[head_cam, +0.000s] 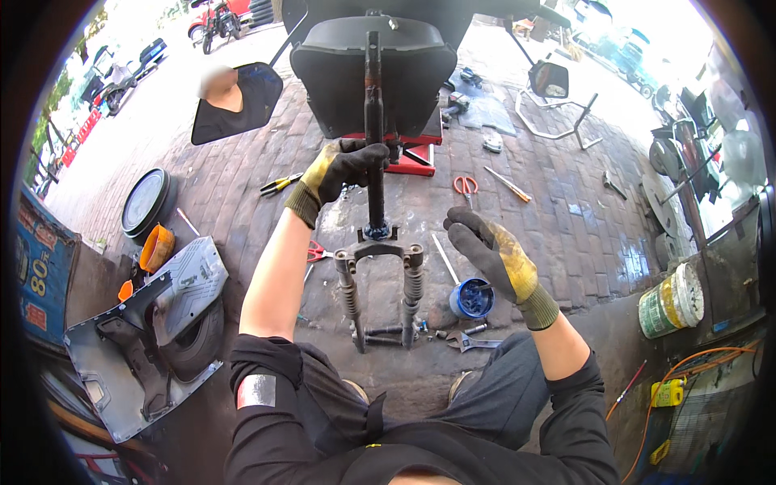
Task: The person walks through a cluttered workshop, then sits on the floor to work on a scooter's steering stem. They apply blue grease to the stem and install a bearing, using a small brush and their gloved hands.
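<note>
A front suspension fork stands upright before me, its dark steering tube (375,197) rising from the fork crown (379,247). Blue grease coats the bearing seat (376,232) at the tube's base. My left hand (348,167), in a black and yellow work glove, grips the tube partway up. To the right, my gloved right hand (494,251) is held in the air with nothing visible in it, fingers stretched out. Just below that hand, a blue tub of grease (471,300) sits on the ground with a stick in it. An adjustable wrench (470,342) lies near the fork's foot.
A scooter's dark front panel (339,79) rests above a red lift stand (418,159). Red-handled scissors (465,185), a screwdriver (509,185) and pliers (280,184) lie on the brick paving. Body panels (121,357) and a tyre (197,348) are at left, a paint bucket (672,301) at right.
</note>
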Available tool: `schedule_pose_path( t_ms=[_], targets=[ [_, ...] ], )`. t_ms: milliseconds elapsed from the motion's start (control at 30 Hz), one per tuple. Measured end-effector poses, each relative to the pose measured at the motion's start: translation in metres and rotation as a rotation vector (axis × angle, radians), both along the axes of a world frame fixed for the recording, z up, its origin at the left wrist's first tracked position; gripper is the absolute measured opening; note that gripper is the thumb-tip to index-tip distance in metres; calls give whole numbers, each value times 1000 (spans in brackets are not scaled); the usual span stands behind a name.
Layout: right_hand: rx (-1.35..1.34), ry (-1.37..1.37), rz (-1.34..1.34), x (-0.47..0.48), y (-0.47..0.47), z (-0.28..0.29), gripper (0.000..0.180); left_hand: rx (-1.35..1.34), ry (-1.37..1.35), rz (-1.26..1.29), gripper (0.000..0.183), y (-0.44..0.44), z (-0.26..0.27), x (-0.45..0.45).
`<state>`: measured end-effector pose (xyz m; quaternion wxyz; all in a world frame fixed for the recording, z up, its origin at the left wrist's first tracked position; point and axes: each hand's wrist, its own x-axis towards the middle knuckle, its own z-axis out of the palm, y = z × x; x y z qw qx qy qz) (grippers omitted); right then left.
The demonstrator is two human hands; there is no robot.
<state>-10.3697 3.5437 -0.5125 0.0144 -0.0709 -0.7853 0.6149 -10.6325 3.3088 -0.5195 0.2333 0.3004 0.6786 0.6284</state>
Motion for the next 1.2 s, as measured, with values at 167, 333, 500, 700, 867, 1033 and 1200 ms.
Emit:
schedule_pose_path(
  t_ms=[167, 333, 500, 700, 867, 1033, 1200],
  targets=[
    [-67, 122, -22, 2, -3, -3, 43, 75, -66, 157, 72, -17, -13, 4],
    [-142, 117, -96, 6, 0, -3, 44, 438, -523, 72, 102, -61, -19, 34],
    [-204, 138, -20, 2, -9, -14, 45, 755, -825, -109, 99, -74, -31, 78],
    [-256, 160, 51, -4, -17, -28, 44, 835, -968, -2, 100, -54, -29, 132],
    [-228, 194, 60, 4, -13, -27, 42, 772, -1053, -31, 104, -49, -28, 144],
    [-195, 145, -49, 33, -5, -19, 45, 971, -838, 21, 99, -91, -22, 116],
    [-263, 42, -95, 41, -2, -30, 46, 468, -260, 707, 82, -161, -54, 41]
  ],
)
